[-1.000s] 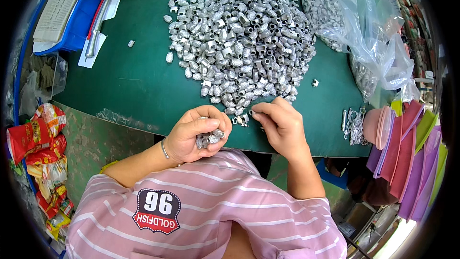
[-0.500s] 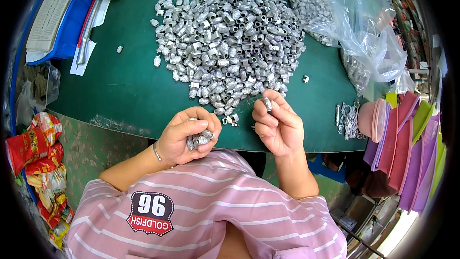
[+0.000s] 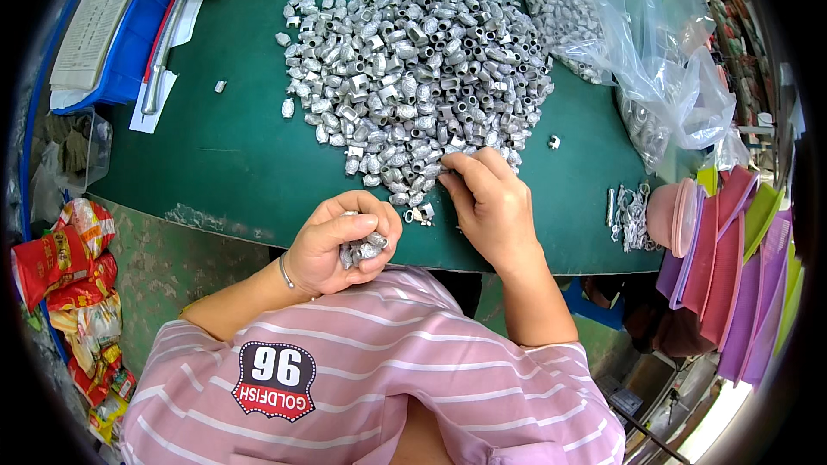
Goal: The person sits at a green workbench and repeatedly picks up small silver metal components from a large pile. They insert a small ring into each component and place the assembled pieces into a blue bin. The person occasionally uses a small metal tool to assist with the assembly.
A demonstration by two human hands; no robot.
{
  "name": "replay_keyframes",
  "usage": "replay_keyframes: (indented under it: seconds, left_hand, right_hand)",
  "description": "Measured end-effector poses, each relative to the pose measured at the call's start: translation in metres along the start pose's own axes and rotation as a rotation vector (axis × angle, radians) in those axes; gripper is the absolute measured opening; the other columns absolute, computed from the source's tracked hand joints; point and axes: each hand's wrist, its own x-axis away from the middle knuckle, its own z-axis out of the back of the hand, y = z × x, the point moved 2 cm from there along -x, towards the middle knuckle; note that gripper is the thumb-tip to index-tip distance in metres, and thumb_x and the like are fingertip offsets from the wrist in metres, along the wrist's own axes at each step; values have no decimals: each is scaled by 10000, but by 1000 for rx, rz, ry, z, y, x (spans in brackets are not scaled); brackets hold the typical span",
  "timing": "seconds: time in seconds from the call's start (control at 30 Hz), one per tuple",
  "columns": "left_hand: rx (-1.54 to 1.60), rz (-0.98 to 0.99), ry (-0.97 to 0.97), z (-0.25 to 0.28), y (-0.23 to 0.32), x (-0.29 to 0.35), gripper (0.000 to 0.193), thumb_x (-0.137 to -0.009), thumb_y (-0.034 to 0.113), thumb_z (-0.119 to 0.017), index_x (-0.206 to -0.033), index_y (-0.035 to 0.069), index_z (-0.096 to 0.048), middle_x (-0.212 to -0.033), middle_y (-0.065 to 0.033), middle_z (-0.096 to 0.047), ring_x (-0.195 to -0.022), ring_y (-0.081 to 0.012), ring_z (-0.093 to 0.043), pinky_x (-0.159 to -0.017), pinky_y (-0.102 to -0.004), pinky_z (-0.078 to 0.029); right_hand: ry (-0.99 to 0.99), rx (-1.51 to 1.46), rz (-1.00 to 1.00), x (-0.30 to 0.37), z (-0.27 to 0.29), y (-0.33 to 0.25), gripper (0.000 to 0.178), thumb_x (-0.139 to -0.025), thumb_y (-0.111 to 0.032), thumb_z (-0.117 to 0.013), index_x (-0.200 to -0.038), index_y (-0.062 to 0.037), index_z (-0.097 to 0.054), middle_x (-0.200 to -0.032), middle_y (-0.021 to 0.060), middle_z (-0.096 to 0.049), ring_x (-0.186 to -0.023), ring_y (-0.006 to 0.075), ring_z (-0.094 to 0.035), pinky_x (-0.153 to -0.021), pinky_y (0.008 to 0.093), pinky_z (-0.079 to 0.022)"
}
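A wide heap of hollow silver-grey metal beads point(image 3: 413, 77), many with patterned sides, covers the middle of the green table. Close to the table's near edge, my left hand point(image 3: 347, 237) is curled palm up around several metal beads point(image 3: 363, 250). My right hand point(image 3: 494, 204) reaches to the heap's near side, palm down. Its thumb and index fingertips come together at the beads there; what lies between them is mostly hidden. Just in front of the heap, between my hands, lie a few small bright pieces point(image 3: 420, 214).
Clear plastic bags point(image 3: 642, 43) of metal parts lie at the back right. Small metal fittings point(image 3: 631, 215) sit by a pink container point(image 3: 670, 217) and coloured bins point(image 3: 732, 267). A blue tray point(image 3: 142, 52) with papers stands far left. One loose bead point(image 3: 220, 86) lies apart.
My right hand has turned from palm up, pinching a metal piece, to palm down, with its fingertips at the heap. My left hand keeps its beads in place.
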Motion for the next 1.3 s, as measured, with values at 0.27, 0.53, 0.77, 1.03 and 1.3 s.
replay_keyframes:
  seconds: [0.27, 0.53, 0.77, 1.03, 1.3]
  left_hand:
    - [9, 11, -16, 1, 0, 0, 142, -893, 133, -512, -878, 6, -573, -842, -143, -542, -531, -137, -497, -365, -206, -352]
    - [5, 9, -10, 2, 0, 0, 141, -890, 135, -517, -878, 5, -570, -843, -143, -541, -533, -143, -501, -370, -211, -349]
    - [-2, 5, -5, 1, 0, 0, 139, -890, 136, -519, -879, 5, -565, -840, -141, -541, -531, -144, -498, -373, -213, -347]
    - [-2, 3, -14, 1, 0, 0, 139, -892, 134, -516, -874, 5, -566, -845, -140, -541, -533, -143, -498, -379, -212, -353]
    - [-23, 19, 0, -1, 1, 0, 153, -896, 150, -509, -866, 3, -541, -821, -146, -515, -524, -135, -465, -377, -218, -362]
  right_hand:
    - [20, -133, 25, 2, 5, 8, 147, -721, -15, -676, -855, -40, -622, -751, 75, -553, -620, 234, -566, -545, 306, -467]
    - [-33, -1263, -343, 16, 7, 11, 191, -824, -20, -613, -1014, -34, -601, -842, 86, -554, -724, 135, -509, -598, 248, -431]
    - [-66, -2194, -745, 22, -11, 8, 173, -907, -74, -497, -1070, -26, -531, -883, 89, -492, -691, 121, -430, -562, 236, -388]
    - [-77, -2156, -795, 24, -12, 13, 147, -897, -74, -494, -1031, -21, -526, -870, 94, -488, -680, 131, -437, -554, 250, -396]
    - [-58, -792, -399, 10, -2, 10, 56, -791, 1, -630, -842, 6, -607, -714, 41, -569, -638, 141, -532, -548, 259, -431]
